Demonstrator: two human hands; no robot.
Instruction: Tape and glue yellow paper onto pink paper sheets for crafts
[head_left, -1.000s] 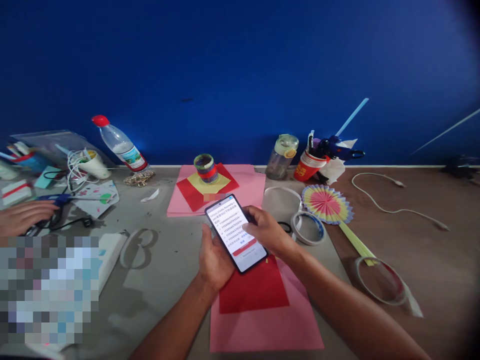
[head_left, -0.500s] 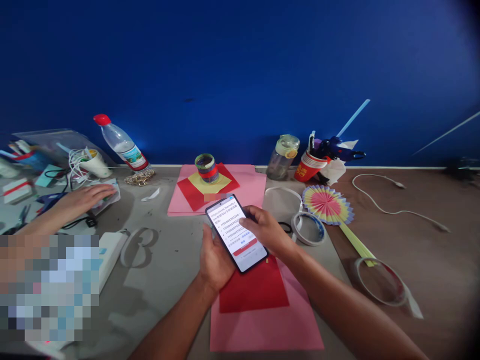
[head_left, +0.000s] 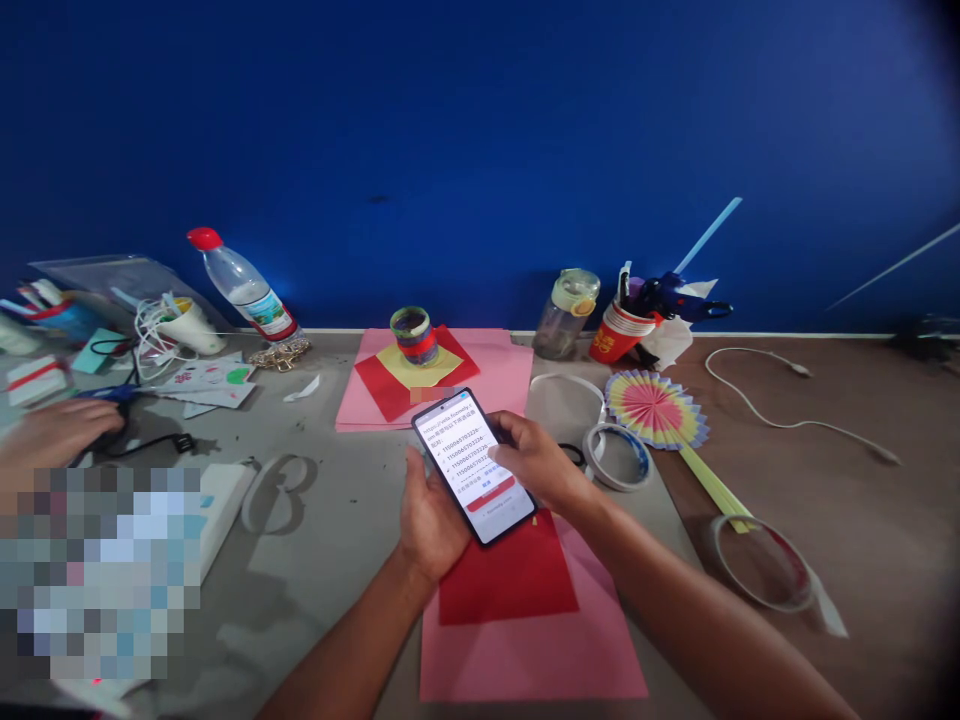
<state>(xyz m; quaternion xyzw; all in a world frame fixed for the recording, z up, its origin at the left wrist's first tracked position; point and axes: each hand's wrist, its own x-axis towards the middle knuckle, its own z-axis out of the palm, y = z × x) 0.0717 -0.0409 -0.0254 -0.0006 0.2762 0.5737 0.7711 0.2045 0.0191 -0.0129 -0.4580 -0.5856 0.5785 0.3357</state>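
A smartphone (head_left: pixel 484 470) with a lit white screen of text is tilted above the sheets in front of me. Its lower left side rests in my left hand (head_left: pixel 435 515), the thumb along the edge and the other fingers hidden behind it. My right hand (head_left: pixel 544 460) grips the right edge, with its thumb over the middle of the screen. Beneath the phone lie a red sheet (head_left: pixel 510 585) and a larger pink sheet (head_left: pixel 532 665).
At left, a co-worker's hand (head_left: pixel 67 430) is near a dark tool and a drawn-on card (head_left: pixel 214 380). A small wrapped jar (head_left: pixel 414 338) stands behind the phone. To the right are tape rolls (head_left: pixel 616 458), a paper fan (head_left: pixel 654 408), a red cup (head_left: pixel 619 335) and a bottle (head_left: pixel 566 315).
My right thumb has shifted slightly down and right over the screen; the phone stays in place. The co-worker's hand has moved left, uncovering the drawn-on card.
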